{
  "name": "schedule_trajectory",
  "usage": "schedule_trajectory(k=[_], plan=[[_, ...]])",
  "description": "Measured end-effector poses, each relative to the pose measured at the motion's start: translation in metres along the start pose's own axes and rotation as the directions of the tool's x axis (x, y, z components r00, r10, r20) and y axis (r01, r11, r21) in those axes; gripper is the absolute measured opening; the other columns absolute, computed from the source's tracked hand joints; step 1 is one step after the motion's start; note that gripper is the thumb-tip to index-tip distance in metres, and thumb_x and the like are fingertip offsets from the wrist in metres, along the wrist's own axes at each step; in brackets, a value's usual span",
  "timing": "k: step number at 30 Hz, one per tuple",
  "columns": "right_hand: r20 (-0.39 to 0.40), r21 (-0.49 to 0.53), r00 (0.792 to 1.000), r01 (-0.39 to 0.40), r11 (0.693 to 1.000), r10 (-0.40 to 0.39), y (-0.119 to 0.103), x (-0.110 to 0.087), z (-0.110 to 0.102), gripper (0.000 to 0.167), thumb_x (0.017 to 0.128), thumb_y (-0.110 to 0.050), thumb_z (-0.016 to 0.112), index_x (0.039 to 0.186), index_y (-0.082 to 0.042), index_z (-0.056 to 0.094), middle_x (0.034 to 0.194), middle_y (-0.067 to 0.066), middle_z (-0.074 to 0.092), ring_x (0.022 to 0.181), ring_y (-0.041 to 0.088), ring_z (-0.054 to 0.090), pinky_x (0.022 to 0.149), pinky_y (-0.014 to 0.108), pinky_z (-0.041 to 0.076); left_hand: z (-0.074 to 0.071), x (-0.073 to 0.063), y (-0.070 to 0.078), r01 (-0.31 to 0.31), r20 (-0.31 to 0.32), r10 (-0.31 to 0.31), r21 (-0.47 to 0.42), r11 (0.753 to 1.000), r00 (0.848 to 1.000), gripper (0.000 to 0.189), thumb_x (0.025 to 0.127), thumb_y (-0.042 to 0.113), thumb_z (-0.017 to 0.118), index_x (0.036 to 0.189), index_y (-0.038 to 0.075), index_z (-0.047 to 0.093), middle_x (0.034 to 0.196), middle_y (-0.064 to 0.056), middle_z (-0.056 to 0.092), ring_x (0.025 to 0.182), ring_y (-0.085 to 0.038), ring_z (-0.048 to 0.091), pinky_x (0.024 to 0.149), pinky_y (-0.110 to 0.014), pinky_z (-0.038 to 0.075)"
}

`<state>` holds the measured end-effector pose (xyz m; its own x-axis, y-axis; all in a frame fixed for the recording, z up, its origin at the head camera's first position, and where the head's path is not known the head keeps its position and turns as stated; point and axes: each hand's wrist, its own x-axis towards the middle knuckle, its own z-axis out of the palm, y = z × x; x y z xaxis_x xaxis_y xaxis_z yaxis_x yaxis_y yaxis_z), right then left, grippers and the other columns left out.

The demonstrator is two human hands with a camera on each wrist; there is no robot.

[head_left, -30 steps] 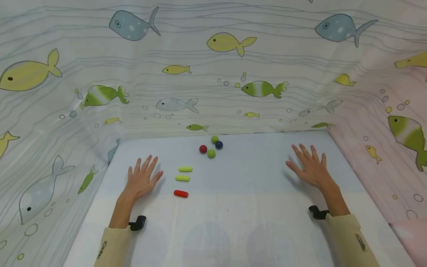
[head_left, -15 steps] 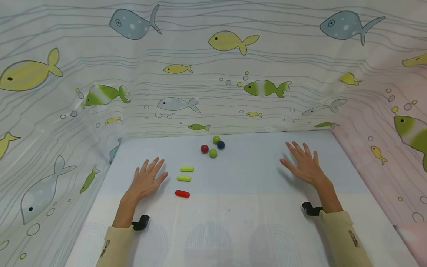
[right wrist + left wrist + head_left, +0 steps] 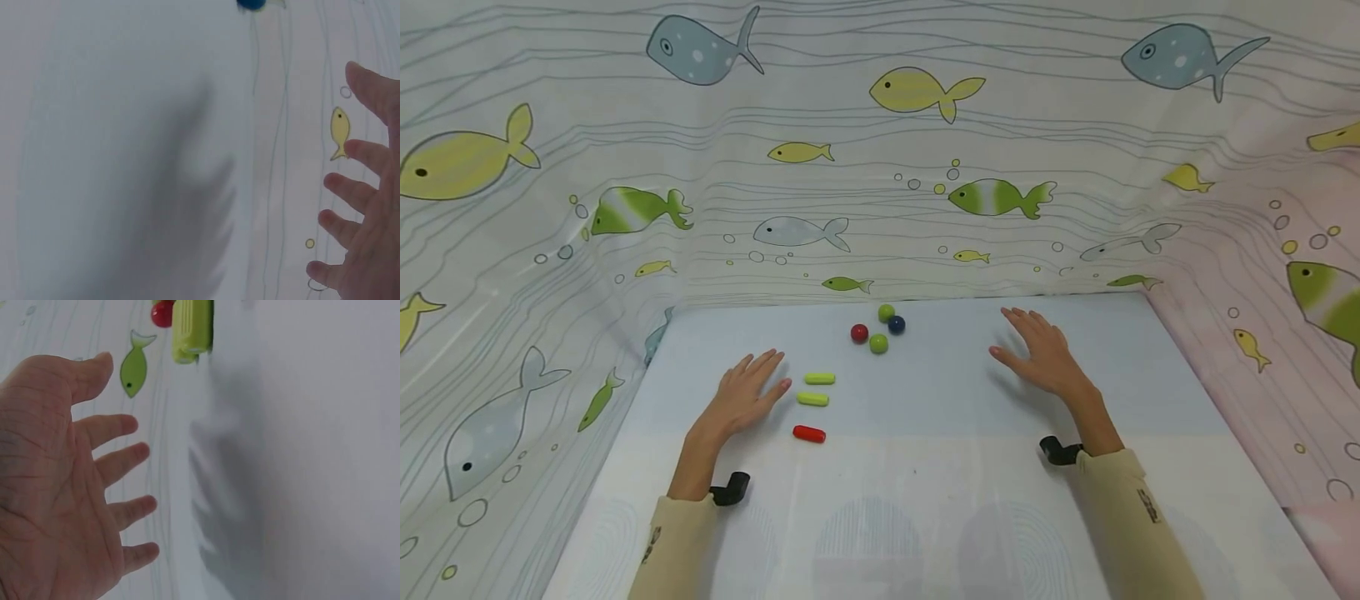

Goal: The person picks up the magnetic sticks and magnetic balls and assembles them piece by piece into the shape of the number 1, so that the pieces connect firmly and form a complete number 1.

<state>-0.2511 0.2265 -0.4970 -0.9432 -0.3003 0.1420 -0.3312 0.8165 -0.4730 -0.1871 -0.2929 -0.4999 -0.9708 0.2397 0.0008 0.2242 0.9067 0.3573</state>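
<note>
My left hand (image 3: 745, 397) hovers over the table with its fingers spread, holding nothing. Just right of it lie two yellow-green ribbed sticks, the farther stick (image 3: 819, 378) and the nearer stick (image 3: 812, 399), with a red stick (image 3: 808, 433) below them. In the left wrist view the yellow-green sticks (image 3: 194, 325) show at the top, past the thumb. My right hand (image 3: 1041, 354), also spread and holding nothing, is above the table right of a group of small balls: a red ball (image 3: 859, 333), a dark blue ball (image 3: 896, 325), and two green balls, one at the back (image 3: 886, 312) and one in front (image 3: 878, 343).
The white table (image 3: 925, 517) ends at the back against a fish-print curtain (image 3: 820, 192), which also hangs along the left and right sides. Each wrist wears a black camera mount, the left mount (image 3: 731, 489) and the right mount (image 3: 1061, 451).
My right hand has moved left toward the balls. The left hand has shifted slightly right, closer to the sticks. Sticks and balls stay put on the table.
</note>
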Motion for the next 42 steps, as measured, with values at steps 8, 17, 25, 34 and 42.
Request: schedule_trajectory(k=[8,17,25,34,42], plan=[[0.01,0.113,0.999,0.029,0.993,-0.03,-0.026,0.022,0.018,0.081,0.089,-0.062,0.061,0.154,-0.021,0.033,0.156,0.006,0.034,0.144,0.031,0.026,0.111,0.059,0.022,-0.001,0.007,0.01,-0.019,0.014,0.02,-0.054,0.998,1.0,0.067,0.101,0.052,0.045,0.15,0.007,0.04,0.15,-0.018,0.041,0.136,-0.043,0.033,0.108,-0.062,0.024],[0.106,0.182,0.994,0.0,0.983,-0.02,-0.054,0.044,0.039,0.083,0.088,-0.064,0.061,0.155,-0.025,0.031,0.158,0.004,0.031,0.145,0.03,0.025,0.111,0.06,0.022,0.001,0.013,0.013,-0.021,0.048,0.025,-0.079,0.997,0.999,0.061,0.098,0.046,0.055,0.145,0.008,0.047,0.145,-0.018,0.047,0.134,-0.042,0.037,0.106,-0.062,0.028],[0.125,0.27,0.99,0.036,0.962,-0.072,-0.066,0.062,0.056,0.08,0.087,-0.061,0.064,0.153,-0.024,0.036,0.15,0.004,0.043,0.128,0.025,0.046,0.102,0.054,0.038,0.006,0.022,0.02,-0.048,0.047,0.055,-0.134,0.99,0.997,0.052,0.097,0.038,0.061,0.138,0.006,0.055,0.138,-0.016,0.054,0.13,-0.039,0.042,0.106,-0.058,0.032],[0.138,0.327,0.986,0.042,0.944,-0.092,-0.084,0.074,0.074,0.074,0.089,-0.052,0.068,0.149,-0.017,0.043,0.14,0.006,0.053,0.119,0.025,0.052,0.094,0.049,0.045,0.011,0.03,0.022,-0.054,0.056,0.065,-0.17,0.984,0.996,0.045,0.096,0.03,0.064,0.131,0.003,0.061,0.132,-0.014,0.06,0.127,-0.036,0.047,0.105,-0.054,0.036],[0.13,0.359,0.988,0.029,0.933,-0.08,-0.104,0.08,0.088,0.067,0.09,-0.043,0.072,0.146,-0.014,0.048,0.129,0.011,0.06,0.113,0.025,0.056,0.09,0.043,0.048,0.015,0.035,0.021,-0.137,0.006,0.14,-0.184,0.973,0.99,0.034,0.093,0.018,0.07,0.121,0.0,0.066,0.113,-0.011,0.068,0.11,-0.031,0.058,0.098,-0.05,0.043]])
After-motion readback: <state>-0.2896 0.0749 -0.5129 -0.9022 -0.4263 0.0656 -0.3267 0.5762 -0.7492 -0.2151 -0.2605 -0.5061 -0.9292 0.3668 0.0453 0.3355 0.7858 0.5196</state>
